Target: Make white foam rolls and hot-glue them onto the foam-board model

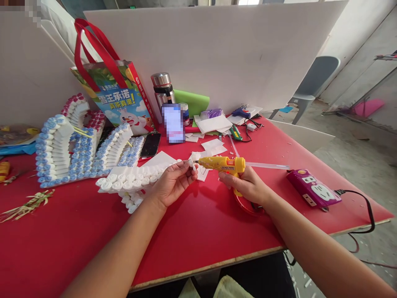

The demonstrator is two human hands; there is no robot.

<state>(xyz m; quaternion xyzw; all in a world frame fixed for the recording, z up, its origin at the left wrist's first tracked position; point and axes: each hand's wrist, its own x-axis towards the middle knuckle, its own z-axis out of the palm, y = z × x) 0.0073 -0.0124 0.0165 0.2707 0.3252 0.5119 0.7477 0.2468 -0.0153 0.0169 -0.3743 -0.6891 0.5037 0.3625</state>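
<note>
My left hand (173,182) pinches a small white piece (192,164), perhaps a rolled flower, between thumb and fingers. My right hand (249,184) is wrapped round the handle of a yellow hot glue gun (220,163), whose nozzle points left and meets or nearly meets the white piece. A clear glue stick (268,165) juts from the gun's back end. Just behind my left wrist stands a form covered in rows of white rolled flowers (130,180), partly hidden by my hand. A red round dish (245,205) lies beneath my right hand.
Blue-and-white flower-covered forms (66,153) stand at the left, near a gift bag (120,95). A lit phone (173,123) leans by a steel flask (163,89). A purple power strip (313,188) with a black cable sits at the right of the red table (192,236).
</note>
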